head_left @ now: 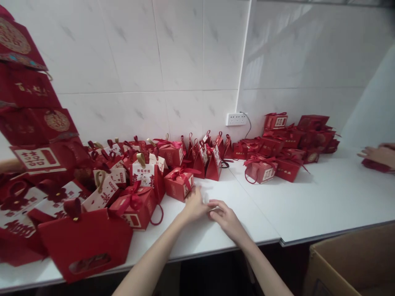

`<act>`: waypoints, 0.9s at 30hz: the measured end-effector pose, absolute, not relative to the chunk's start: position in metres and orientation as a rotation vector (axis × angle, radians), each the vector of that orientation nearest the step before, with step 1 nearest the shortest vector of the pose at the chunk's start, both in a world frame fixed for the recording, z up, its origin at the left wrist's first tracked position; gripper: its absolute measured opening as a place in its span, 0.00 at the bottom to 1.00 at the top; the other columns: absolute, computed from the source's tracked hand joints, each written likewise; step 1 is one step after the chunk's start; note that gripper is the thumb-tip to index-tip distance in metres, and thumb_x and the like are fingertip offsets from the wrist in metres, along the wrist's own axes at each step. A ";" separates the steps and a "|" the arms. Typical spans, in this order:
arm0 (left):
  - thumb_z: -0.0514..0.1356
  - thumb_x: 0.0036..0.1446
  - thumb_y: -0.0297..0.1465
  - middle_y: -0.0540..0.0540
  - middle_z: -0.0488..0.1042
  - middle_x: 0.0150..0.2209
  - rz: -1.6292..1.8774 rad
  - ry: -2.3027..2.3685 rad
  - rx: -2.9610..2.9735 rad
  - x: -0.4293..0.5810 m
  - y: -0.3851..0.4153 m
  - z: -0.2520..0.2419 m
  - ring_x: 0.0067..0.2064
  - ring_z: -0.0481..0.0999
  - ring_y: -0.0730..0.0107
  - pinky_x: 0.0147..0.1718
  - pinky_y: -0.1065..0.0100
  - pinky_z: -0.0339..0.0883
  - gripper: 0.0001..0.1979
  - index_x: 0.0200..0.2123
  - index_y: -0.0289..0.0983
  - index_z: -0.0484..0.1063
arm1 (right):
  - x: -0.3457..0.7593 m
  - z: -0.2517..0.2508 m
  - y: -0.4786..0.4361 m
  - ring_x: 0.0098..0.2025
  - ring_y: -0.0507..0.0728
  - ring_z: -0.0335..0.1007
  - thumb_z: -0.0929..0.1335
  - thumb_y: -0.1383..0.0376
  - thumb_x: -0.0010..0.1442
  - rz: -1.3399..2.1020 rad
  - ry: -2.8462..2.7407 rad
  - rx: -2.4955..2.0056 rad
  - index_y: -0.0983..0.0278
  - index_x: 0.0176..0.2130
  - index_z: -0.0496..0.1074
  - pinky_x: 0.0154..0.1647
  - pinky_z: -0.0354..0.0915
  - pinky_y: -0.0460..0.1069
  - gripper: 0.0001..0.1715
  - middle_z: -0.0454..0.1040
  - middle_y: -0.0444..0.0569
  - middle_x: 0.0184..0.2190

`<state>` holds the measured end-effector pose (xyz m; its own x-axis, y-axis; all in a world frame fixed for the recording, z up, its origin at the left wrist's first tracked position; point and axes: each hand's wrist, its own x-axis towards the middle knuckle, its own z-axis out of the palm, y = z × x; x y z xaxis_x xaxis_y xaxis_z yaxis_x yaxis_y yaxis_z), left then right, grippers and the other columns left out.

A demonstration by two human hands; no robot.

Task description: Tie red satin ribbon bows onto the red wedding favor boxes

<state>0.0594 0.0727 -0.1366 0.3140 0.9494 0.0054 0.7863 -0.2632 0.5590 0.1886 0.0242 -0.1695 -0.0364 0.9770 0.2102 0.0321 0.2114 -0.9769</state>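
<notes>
My left hand (194, 204) and my right hand (224, 216) meet over the white table (324, 201), fingers curled together round a small pale object I cannot make out. A small red gift box with a ribbon bow (179, 183) stands just left of and behind my left hand. A larger red ribboned box (135, 205) sits further left. Triangular red boxes (210, 160) stand upright behind my hands.
Many red gift boxes and bags line the tiled wall, with a tall stack (33, 123) at the left and a pile (296, 139) at the right. Another person's hand (378, 155) rests at the right edge. A cardboard carton (352, 263) stands below the table. A wall socket (236, 119) has a cable.
</notes>
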 end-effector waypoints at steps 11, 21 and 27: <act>0.61 0.47 0.35 0.26 0.53 0.63 0.449 1.674 2.249 0.067 0.101 -0.144 0.65 0.49 0.37 0.58 0.39 0.44 0.30 0.54 0.31 0.62 | 0.184 -0.170 0.030 0.32 0.53 0.74 0.69 0.60 0.47 1.108 -1.230 -1.082 0.67 0.35 0.72 0.39 0.68 0.53 0.15 0.56 0.60 0.59; 0.53 0.47 0.23 0.42 0.72 0.46 0.790 1.066 2.615 0.060 0.108 -0.165 0.49 0.71 0.59 0.48 0.58 0.63 0.16 0.41 0.38 0.70 | 0.172 -0.155 0.017 0.47 0.62 0.68 0.63 0.67 0.55 0.379 -1.441 -1.165 0.66 0.38 0.70 0.45 0.68 0.58 0.10 0.69 0.58 0.45; 0.51 0.48 0.24 0.40 0.74 0.41 0.795 1.237 2.578 0.066 0.122 -0.173 0.46 0.73 0.58 0.47 0.59 0.65 0.12 0.35 0.35 0.71 | 0.103 -0.137 -0.006 0.51 0.60 0.66 0.65 0.62 0.62 0.239 -2.060 -0.776 0.63 0.49 0.68 0.51 0.64 0.60 0.15 0.68 0.54 0.51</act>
<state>0.0660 0.1225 -0.1725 0.5129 0.7649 0.3896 0.6724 -0.6401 0.3716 0.1033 -0.0058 -0.1368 -0.4038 0.6077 0.6838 0.4354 0.7850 -0.4406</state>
